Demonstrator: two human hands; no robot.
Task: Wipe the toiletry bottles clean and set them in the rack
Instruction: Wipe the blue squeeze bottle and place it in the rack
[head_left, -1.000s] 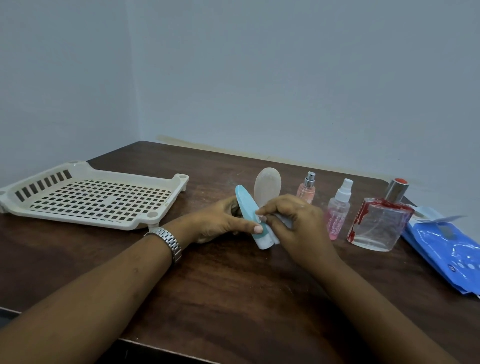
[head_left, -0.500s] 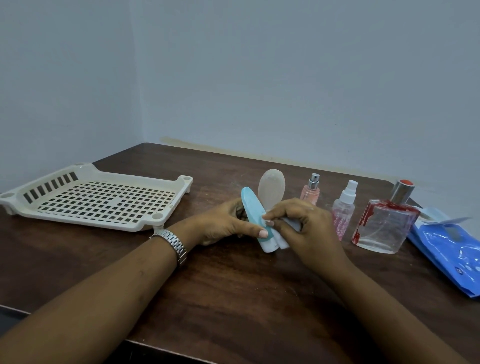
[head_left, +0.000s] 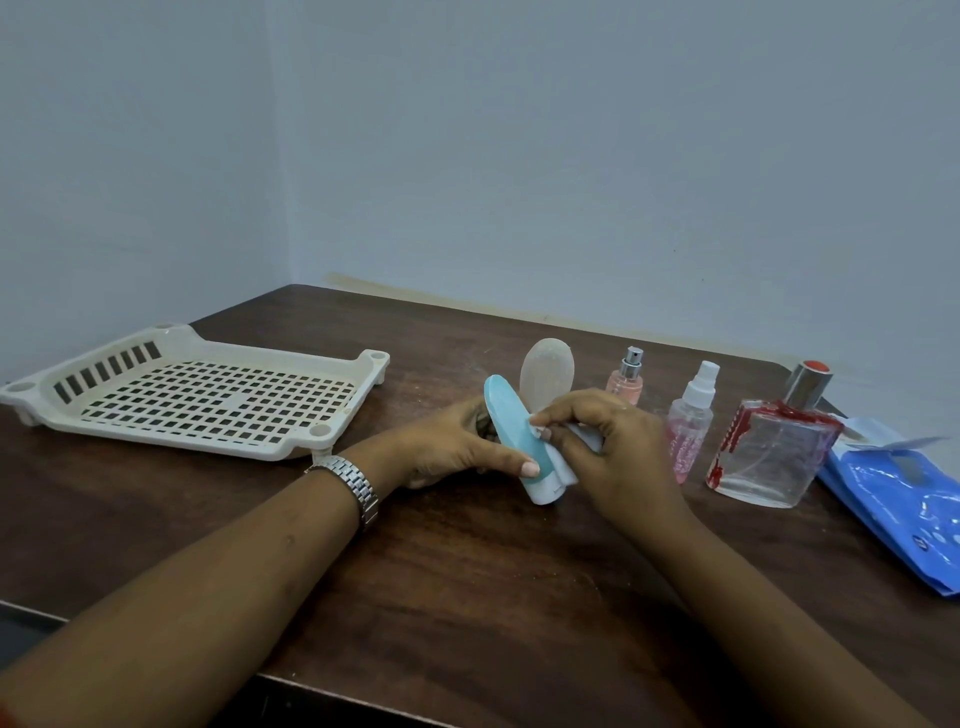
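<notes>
Head view shows the left hand (head_left: 447, 449) gripping a blue tube (head_left: 511, 434), tilted over the table (head_left: 467, 597); the right hand (head_left: 605, 447) pinches a white wipe (head_left: 563, 457) against its side (the wiping step, I judge); the rack (head_left: 322, 434) sits well apart to the left, holding nothing; next the tube should go there, then the pale tube (head_left: 546, 370), two spray bottles (head_left: 691, 423) and perfume bottle (head_left: 769, 457) need wiping.

Tally by kind
One light-blue plastic tube (head_left: 511, 421), one beige oval bottle (head_left: 548, 369), two pink spray bottles (head_left: 626, 382) (head_left: 691, 426), one square glass bottle (head_left: 769, 457), one cream plastic rack (head_left: 322, 431), one blue wipe pack (head_left: 893, 499).
</notes>
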